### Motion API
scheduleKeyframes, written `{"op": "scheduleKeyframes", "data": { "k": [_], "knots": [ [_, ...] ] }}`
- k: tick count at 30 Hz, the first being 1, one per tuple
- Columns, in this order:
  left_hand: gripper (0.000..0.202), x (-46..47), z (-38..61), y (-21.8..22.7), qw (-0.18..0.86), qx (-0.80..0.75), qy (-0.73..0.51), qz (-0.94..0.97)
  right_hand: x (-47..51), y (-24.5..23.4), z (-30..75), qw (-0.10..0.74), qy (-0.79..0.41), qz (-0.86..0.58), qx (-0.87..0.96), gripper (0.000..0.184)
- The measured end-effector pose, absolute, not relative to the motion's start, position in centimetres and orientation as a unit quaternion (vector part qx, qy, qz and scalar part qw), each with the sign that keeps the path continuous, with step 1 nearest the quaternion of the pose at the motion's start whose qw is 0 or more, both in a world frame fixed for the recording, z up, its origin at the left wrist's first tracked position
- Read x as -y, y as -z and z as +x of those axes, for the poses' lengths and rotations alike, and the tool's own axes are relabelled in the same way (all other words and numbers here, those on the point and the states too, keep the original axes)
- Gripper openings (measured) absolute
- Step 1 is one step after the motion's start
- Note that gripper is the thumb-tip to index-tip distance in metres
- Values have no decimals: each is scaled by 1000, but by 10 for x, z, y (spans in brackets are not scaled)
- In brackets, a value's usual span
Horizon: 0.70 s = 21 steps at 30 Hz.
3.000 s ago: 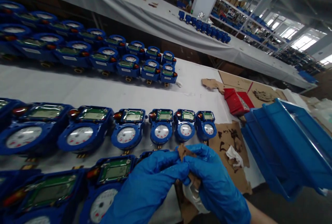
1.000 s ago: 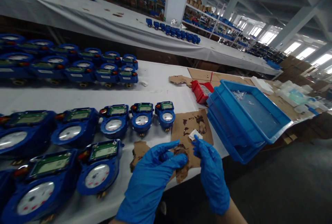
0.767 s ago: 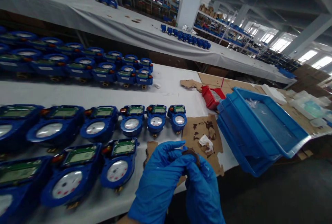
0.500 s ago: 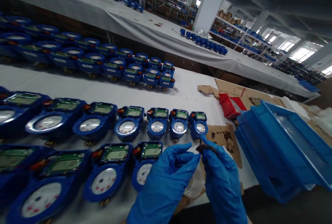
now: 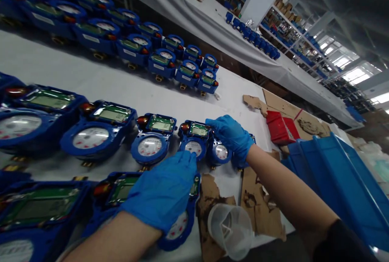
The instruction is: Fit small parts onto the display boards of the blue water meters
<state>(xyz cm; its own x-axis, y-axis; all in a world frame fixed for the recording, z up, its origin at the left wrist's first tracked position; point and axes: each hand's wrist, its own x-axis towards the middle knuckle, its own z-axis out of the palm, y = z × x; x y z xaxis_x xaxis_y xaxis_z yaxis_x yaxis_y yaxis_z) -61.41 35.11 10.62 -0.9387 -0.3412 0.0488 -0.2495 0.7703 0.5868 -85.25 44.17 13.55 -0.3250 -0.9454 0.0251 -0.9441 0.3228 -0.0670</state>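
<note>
Rows of blue water meters with green displays and white dials lie on a white-covered table (image 5: 100, 88). My left hand (image 5: 162, 191), in a blue glove, rests over the nearest meter (image 5: 179, 223) in the front row, fingers curved down onto it. My right hand (image 5: 232, 134), also gloved, reaches across to the middle row. Its fingers press on the top of a meter (image 5: 219, 152) near that row's right end; whether they pinch anything is hidden. Beside it sits another meter (image 5: 194, 140).
A clear plastic cup (image 5: 231, 229) lies on torn, stained cardboard (image 5: 258, 201) at the table's near edge. Stacked blue bins (image 5: 340, 181) stand at the right, a red bin (image 5: 278, 126) behind them. Another row of meters (image 5: 161, 61) runs farther back. A second long table (image 5: 231, 39) lies beyond.
My hands, held together in front of me around a small dark bit, have separated. The right has reached out to a middle-row meter; the left has dropped onto the nearest meter. The view tilted left.
</note>
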Motion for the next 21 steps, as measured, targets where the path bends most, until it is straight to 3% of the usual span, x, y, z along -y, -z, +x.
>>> {"op": "scheduleKeyframes", "data": {
  "k": [2,4,12,21],
  "knots": [
    [54,-346,-626,-108,-45,959,227,163,-427,-136,-855,17,-10,-600,-800,37],
    [53,-343,-635,-113,-101,955,221,172,-417,-138,-855,33,-47,-608,-792,33],
    [46,-343,-657,-122,-159,938,230,205,-397,-148,-853,118,-125,-595,-785,30],
    [45,-346,-665,-126,-200,942,196,187,-390,-155,-850,121,-167,-595,-777,30]
  ]
}}
